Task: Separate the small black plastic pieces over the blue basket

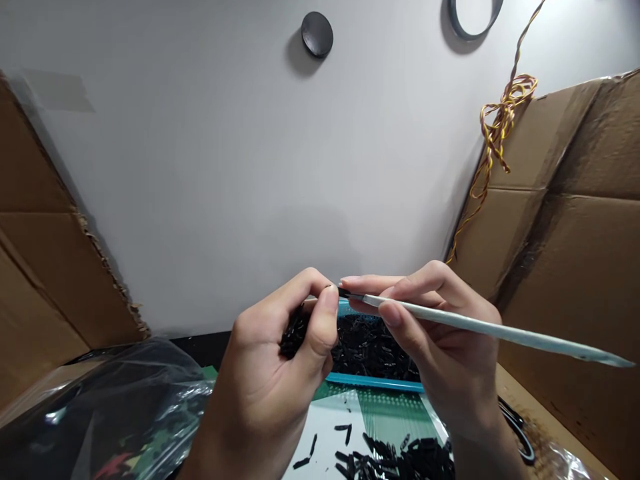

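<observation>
My left hand (280, 360) is closed, its thumb and forefinger pinching a small black piece (343, 292). More black pieces (295, 331) are tucked in its curled palm. In my right hand (450, 320) lies a slim tool (465, 321) with a pale green handle, held like a pen. Its thin metal tip meets the small black piece just beside my left thumb; whether it cuts or scrapes cannot be made out. Below both hands stands a blue tray (375, 382) filled with small black pieces. Nearer me, a loose pile of black pieces (410, 459) lies on a white sheet (325, 423).
Cardboard panels stand at left (45, 253) and right (575, 220). A clear plastic bag (145, 393) lies at lower left. Black-handled scissors (517, 430) appear partly at lower right. Twisted yellow-brown wire (500, 127) hangs by the grey wall (225, 147). A green mat (395, 410) shows beneath.
</observation>
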### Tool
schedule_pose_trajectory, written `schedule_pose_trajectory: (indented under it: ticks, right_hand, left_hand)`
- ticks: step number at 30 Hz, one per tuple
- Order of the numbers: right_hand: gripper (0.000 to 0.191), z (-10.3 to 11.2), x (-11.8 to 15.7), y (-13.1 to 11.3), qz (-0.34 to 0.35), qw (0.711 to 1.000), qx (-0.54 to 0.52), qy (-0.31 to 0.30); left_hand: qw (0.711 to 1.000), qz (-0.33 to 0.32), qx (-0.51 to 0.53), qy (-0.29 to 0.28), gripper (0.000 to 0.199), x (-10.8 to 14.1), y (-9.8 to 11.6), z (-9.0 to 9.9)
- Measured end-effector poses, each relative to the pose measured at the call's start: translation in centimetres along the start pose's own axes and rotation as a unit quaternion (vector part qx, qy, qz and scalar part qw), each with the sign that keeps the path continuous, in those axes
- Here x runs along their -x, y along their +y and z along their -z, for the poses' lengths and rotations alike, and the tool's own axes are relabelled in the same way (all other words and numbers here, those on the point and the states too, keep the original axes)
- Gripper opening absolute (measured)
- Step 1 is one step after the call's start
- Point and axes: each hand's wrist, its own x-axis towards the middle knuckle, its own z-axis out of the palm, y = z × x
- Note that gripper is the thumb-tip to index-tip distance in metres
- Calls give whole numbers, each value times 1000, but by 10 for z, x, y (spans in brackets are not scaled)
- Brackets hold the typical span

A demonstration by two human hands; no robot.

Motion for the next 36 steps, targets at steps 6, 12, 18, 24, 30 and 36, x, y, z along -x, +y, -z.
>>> schedule_pose_trajectory:
  ticks: [6, 12, 18, 24, 30, 36]
  right_hand:
    - [11, 2, -1, 1, -4, 1000, -18, -10]
    - [13, 3, -1, 5, 5, 1000, -15, -15]
    - [17, 0, 3, 8, 29, 999, 18, -3]
    - [23, -12, 6, 12, 103, 991, 79, 17]
    - [29, -13, 16, 38, 252, 941, 224, 18]
    - [30, -6, 31, 55, 224, 942, 250, 7]
  left_hand:
    - [1000, 6, -3, -3, 38, 0, -1, 1]
    - [1000, -5, -24, -2, 42, 2, 1, 3]
    - [1000, -10, -17, 7, 43, 3, 2, 2]
    - [995, 35, 94, -2, 46, -4, 1, -1]
    - [956, 122, 260, -56, 46, -12, -3, -3]
    - [922, 155, 343, -95, 49, -12, -2, -8]
